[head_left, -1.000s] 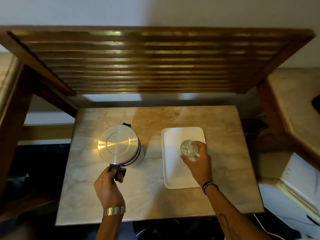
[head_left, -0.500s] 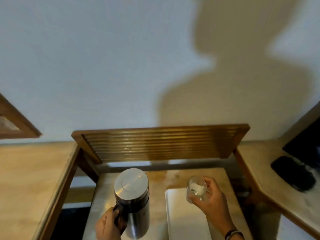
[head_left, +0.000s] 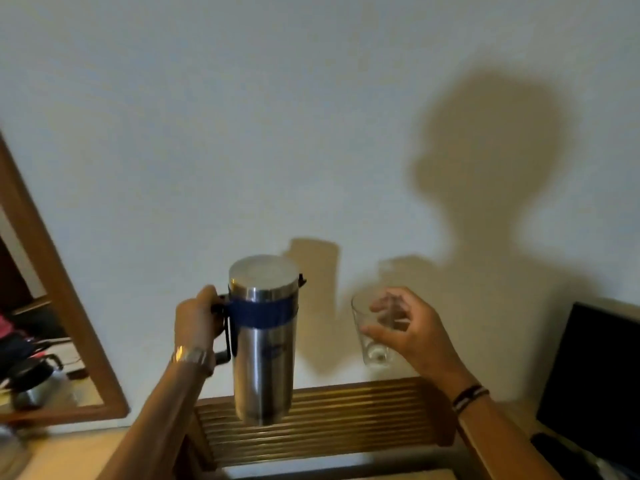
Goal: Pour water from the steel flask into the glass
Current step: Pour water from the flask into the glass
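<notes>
The steel flask (head_left: 263, 341) is a tall shiny cylinder with a blue band and a flat steel lid on top. It hangs upright in the air in front of the wall. My left hand (head_left: 197, 322) grips its black side handle. To the right, my right hand (head_left: 412, 332) holds a clear glass (head_left: 372, 336) upright at about the same height. The glass looks nearly empty, and a gap separates it from the flask.
A slatted wooden shelf (head_left: 346, 417) lies below both hands. A wood-framed mirror (head_left: 52, 271) leans at the left and shows clutter. A black screen (head_left: 595, 386) stands at the right edge. The white wall (head_left: 311, 133) behind carries my shadow.
Both hands have lifted the flask and the glass up off the table and tray to chest height, and my view has tilted upward to the wall.
</notes>
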Motion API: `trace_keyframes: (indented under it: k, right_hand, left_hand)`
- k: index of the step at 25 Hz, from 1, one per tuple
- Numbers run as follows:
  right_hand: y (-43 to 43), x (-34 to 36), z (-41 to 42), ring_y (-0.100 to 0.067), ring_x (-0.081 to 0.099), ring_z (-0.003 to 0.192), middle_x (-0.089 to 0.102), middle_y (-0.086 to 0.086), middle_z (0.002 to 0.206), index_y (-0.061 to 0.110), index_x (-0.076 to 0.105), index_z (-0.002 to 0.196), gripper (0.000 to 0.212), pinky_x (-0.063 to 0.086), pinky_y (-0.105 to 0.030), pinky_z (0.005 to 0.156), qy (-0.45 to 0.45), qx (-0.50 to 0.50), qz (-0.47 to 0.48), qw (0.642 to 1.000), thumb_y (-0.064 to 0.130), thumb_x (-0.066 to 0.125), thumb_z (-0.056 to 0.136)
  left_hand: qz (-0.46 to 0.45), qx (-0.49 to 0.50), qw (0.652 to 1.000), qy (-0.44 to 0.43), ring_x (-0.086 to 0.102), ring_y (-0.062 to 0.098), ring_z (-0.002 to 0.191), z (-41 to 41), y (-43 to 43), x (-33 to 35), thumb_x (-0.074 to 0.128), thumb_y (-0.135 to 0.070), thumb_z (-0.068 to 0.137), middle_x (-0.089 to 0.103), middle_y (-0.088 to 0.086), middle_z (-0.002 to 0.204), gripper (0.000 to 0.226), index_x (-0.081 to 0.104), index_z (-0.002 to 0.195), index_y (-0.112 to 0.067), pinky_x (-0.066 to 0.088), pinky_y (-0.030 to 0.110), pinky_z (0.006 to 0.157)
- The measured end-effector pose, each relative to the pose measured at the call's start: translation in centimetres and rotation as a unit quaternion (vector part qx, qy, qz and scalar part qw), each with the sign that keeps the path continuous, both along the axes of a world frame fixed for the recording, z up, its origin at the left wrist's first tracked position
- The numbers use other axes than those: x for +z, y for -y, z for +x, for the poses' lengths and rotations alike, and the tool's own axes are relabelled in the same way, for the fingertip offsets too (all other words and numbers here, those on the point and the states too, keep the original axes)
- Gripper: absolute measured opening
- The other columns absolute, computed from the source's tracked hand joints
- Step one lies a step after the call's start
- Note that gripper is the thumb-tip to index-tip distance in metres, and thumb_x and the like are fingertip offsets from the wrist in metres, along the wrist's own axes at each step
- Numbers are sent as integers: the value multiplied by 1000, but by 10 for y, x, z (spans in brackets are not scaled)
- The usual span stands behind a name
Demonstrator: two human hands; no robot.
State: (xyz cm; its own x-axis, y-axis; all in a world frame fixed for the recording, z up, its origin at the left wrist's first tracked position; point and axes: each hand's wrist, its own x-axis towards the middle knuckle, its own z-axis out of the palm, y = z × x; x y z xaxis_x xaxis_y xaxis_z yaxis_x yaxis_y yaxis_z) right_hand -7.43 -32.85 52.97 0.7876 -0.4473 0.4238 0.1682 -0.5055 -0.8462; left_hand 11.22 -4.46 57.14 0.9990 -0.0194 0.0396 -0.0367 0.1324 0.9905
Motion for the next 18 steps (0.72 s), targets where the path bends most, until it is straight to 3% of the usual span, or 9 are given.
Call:
trace_keyframes:
  k: [3,5,8,11,15,18]
  right_hand:
    - [2,72,-7,-16,79,106,83,3,112,30,71,120,58,62,-30,92,33,11,14,999,39,101,71]
    - [5,111,-9,-12,81,97,83,2,110,26,73,121,64,61,-27,86,56,4,33,998,45,100,66]
    - [7,153,-10,-13,80,93,83,-4,109,18,74,123,57,62,-38,88,84,-10,49,995,27,101,74]
    - [8,170,-9,-28,81,106,85,-5,110,15,73,126,56,62,-54,104,108,-18,65,992,23,100,78]
    - [7,170,-10,-16,80,97,86,2,108,22,75,125,64,62,-55,106,102,-5,75,992,39,100,68]
    - [7,163,-11,-19,82,100,85,6,107,25,76,123,73,65,-53,102,98,4,98,990,47,98,57]
  left_hand:
    - [-31,-10,998,45,28,19,54,-6,10,88,51,-26,63,37,2,63,12,41,59,-19,29,27,56]
    - [-53,-26,996,62,24,18,52,-8,14,131,48,-21,63,34,1,63,12,37,58,-20,21,26,50]
    - [-46,-39,995,77,21,17,46,-16,19,176,46,-21,61,32,-3,52,15,36,50,-23,20,25,50]
    - [-13,-46,992,113,21,17,41,-21,30,209,43,-21,57,30,-7,41,12,33,51,-23,22,23,49]
    - [49,-66,983,163,24,19,46,-23,41,236,46,-23,60,34,-4,47,16,34,49,-25,25,24,51]
    - [95,-70,971,210,25,21,50,-16,43,255,48,-27,62,35,-4,49,23,37,41,-28,25,26,52]
